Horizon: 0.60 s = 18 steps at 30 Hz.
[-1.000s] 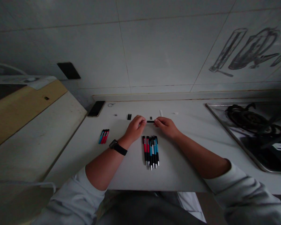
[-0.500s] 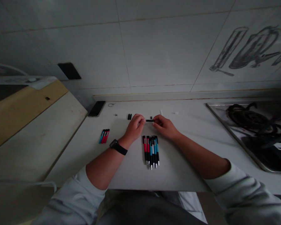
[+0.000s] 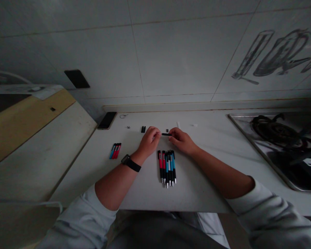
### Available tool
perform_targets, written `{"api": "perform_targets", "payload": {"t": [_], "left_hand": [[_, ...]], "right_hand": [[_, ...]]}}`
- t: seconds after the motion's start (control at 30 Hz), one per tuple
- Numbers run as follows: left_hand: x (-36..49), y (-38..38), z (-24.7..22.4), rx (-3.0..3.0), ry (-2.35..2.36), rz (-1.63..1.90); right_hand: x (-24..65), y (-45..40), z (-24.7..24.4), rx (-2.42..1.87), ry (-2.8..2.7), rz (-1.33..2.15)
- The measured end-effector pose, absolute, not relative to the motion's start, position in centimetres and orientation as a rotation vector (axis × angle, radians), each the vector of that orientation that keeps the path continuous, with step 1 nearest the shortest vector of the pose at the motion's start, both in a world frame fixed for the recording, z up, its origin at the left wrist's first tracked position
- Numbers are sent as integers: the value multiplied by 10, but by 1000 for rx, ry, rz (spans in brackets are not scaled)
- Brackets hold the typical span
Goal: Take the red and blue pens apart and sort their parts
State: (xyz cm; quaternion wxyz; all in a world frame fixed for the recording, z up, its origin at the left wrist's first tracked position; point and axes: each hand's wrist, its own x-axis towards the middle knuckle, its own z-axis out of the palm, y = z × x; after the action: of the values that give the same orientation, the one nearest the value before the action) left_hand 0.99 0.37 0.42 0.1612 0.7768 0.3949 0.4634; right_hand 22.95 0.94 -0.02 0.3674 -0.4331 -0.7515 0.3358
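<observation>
Between my two hands a thin black pen part (image 3: 166,134) lies level above the white counter. The closed fingers of my left hand (image 3: 150,138) meet its left end, and my right hand (image 3: 180,139) pinches the right end. Just below them several assembled pens (image 3: 167,167) lie side by side, red, blue and white with black grips and silver tips. Off to the left is a small row of blue and red pen barrels (image 3: 115,150). Two short black grips (image 3: 143,129) rest beyond my left hand, and a tiny dark piece (image 3: 167,130) sits behind the held part.
A phone (image 3: 107,120) lies at the counter's back left, near a ring-shaped item (image 3: 123,116) and tiny metal bits (image 3: 129,127). Thin white sticks (image 3: 178,125) and a small clear piece (image 3: 194,125) are at the back. A gas stove (image 3: 277,148) borders the right side.
The black part and my right fingers have shifted very slightly, with a little more of the part showing between the hands. Everything else stays in place.
</observation>
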Motion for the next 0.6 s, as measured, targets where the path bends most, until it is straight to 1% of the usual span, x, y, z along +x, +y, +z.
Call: {"api": "perform_targets", "payload": {"t": [0.23,0.33,0.43,0.6], "left_hand": [[11,5,2,2216,1124,1311],[11,5,3,2205,1138,1307],[10,5,3,2192,1181,1324],[9,7,0,2125,1237,1386]], "right_hand": [[229,13,-3,-1118,-1941,907],[228,11,-1,-1122,-1976,799],[227,6,3,-1088,-2128,638],[227,3,6,-1022,-2319,537]]}}
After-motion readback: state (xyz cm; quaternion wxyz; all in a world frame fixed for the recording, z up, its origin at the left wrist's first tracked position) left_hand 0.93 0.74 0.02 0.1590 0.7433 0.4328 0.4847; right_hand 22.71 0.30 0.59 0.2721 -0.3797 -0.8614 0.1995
